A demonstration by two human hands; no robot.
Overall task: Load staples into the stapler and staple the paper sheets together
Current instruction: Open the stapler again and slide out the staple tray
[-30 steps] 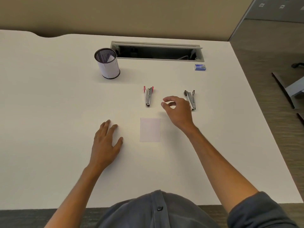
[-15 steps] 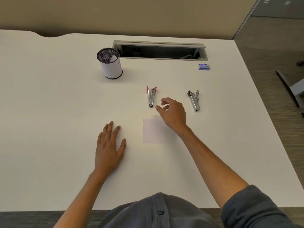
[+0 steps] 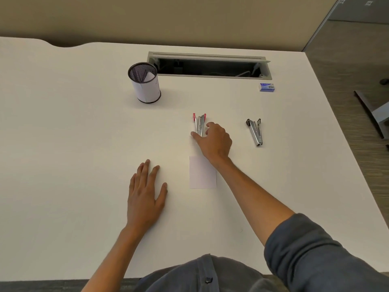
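A metal stapler with red ends [image 3: 199,122] lies opened on the white desk [image 3: 63,133]. My right hand [image 3: 216,142] has reached its near tip, with the thumb on the left side and the fingers curled round the right side. A second metal stapler with black ends [image 3: 255,131] lies to the right, untouched. A small stack of white paper sheets [image 3: 201,175] sits just below my right wrist. A blue box of staples [image 3: 267,87] is at the back right. My left hand [image 3: 145,199] lies flat on the desk, left of the paper.
A mesh pen cup [image 3: 145,85] lined with paper stands at the back, left of the staplers. An open cable tray [image 3: 208,65] is sunk into the desk behind them. The desk's right edge drops to the floor.
My right hand moved left from between the two staplers to the red stapler's near end and closed round it. My left hand stayed flat on the desk.
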